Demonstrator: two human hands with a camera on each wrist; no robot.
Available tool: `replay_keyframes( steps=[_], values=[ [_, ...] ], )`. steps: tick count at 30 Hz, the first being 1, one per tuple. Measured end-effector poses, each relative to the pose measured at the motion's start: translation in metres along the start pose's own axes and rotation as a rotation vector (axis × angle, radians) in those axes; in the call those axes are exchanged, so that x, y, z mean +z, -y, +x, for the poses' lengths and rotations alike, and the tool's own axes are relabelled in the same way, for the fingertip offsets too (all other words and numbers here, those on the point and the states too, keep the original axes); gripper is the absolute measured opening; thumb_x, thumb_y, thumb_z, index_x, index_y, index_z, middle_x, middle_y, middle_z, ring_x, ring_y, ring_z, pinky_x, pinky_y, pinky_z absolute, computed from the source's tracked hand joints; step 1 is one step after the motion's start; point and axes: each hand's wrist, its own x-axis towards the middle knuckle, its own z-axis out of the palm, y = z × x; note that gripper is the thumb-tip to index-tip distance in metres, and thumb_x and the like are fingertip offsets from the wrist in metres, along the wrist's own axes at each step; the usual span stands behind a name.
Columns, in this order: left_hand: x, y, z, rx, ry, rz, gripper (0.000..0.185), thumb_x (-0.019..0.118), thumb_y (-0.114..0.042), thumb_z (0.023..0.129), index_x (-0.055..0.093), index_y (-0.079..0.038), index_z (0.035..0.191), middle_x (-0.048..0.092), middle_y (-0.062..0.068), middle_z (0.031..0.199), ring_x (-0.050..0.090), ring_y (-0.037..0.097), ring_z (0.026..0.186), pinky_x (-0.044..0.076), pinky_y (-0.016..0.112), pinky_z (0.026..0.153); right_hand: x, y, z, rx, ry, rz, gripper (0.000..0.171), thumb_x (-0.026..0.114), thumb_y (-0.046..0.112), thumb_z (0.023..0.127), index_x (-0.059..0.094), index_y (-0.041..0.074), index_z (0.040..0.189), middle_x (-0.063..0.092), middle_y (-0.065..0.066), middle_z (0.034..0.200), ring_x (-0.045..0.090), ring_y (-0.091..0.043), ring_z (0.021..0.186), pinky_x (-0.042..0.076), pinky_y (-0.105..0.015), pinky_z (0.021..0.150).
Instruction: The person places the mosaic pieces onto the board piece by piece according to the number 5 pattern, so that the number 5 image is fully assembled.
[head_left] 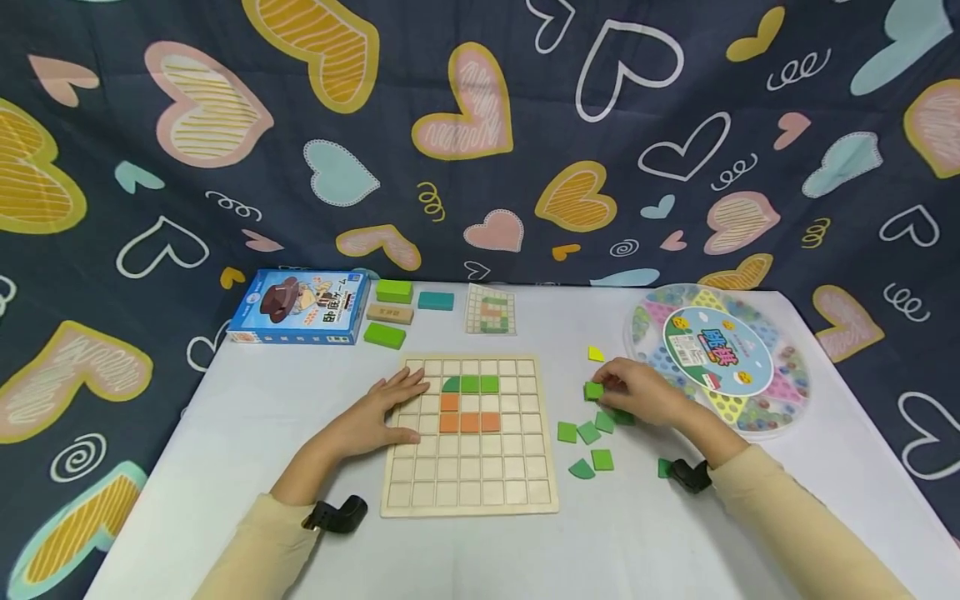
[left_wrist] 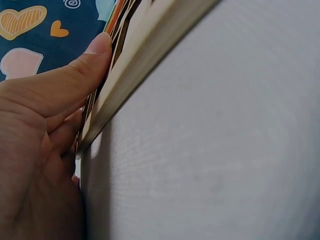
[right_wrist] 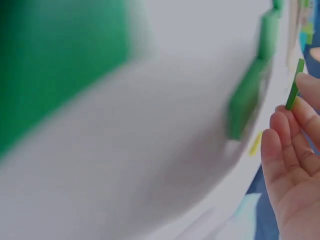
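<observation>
A pale wooden grid board [head_left: 468, 494] lies on the white table, with a row of green tiles [head_left: 479, 383] and several orange tiles [head_left: 469, 422] set in its squares. My left hand [head_left: 369, 421] rests along the board's left edge, fingers spread and relaxed; in the left wrist view the thumb [left_wrist: 75, 75] touches the board's rim. To the right of the board, my right hand [head_left: 647, 392] pinches a small green square tile [head_left: 593, 391] between thumb and fingers. The right wrist view shows that tile [right_wrist: 295, 85] edge-on, held above the table.
Loose green tiles [head_left: 567, 432] and a yellow tile [head_left: 596, 354] lie around the right hand. Beyond it sits a round Chinese checkers set [head_left: 720, 350]. At the back are a pattern card [head_left: 491, 310], wooden blocks [head_left: 385, 335] and a blue game box [head_left: 300, 306].
</observation>
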Motion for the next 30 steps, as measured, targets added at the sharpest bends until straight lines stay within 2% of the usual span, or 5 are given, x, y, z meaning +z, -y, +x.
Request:
replay_keyframes(
  steps=[8, 15, 22, 30],
  values=[
    [-0.004, 0.000, 0.000, -0.003, 0.000, -0.002, 0.080, 0.076, -0.034, 0.077, 0.040, -0.011, 0.145, 0.024, 0.004, 0.157, 0.008, 0.029, 0.147, 0.003, 0.054, 0.118, -0.002, 0.028, 0.031, -0.101, -0.020, 0.042, 0.021, 0.069, 0.008, 0.085, 0.066, 0.007, 0.106, 0.065, -0.001, 0.100, 0.061, -0.015, 0.090, 0.054, -0.034, 0.081],
    [-0.002, 0.001, 0.000, 0.000, 0.007, -0.021, 0.080, 0.077, -0.035, 0.077, 0.042, -0.010, 0.144, 0.025, 0.006, 0.157, 0.009, 0.032, 0.147, 0.003, 0.057, 0.117, 0.020, 0.062, 0.063, -0.149, 0.046, 0.023, 0.024, 0.069, 0.014, 0.086, 0.067, 0.009, 0.109, 0.063, 0.000, 0.099, 0.060, -0.013, 0.089, 0.053, -0.030, 0.079],
    [0.002, -0.001, 0.000, -0.010, 0.022, -0.022, 0.080, 0.076, -0.035, 0.077, 0.040, -0.011, 0.145, 0.024, 0.004, 0.157, 0.008, 0.030, 0.147, 0.002, 0.055, 0.117, 0.040, 0.070, 0.076, -0.201, 0.079, -0.066, 0.021, 0.071, 0.015, 0.084, 0.069, 0.010, 0.105, 0.062, 0.000, 0.094, 0.051, -0.007, 0.076, 0.048, -0.023, 0.068],
    [-0.001, -0.001, -0.001, -0.012, 0.006, -0.014, 0.079, 0.077, -0.032, 0.077, 0.041, -0.010, 0.144, 0.024, 0.004, 0.157, 0.008, 0.030, 0.147, 0.002, 0.055, 0.117, 0.045, 0.078, 0.082, -0.218, 0.071, -0.073, 0.022, 0.072, 0.015, 0.083, 0.069, 0.008, 0.104, 0.062, -0.002, 0.097, 0.054, -0.010, 0.082, 0.051, -0.026, 0.074]
  ],
)
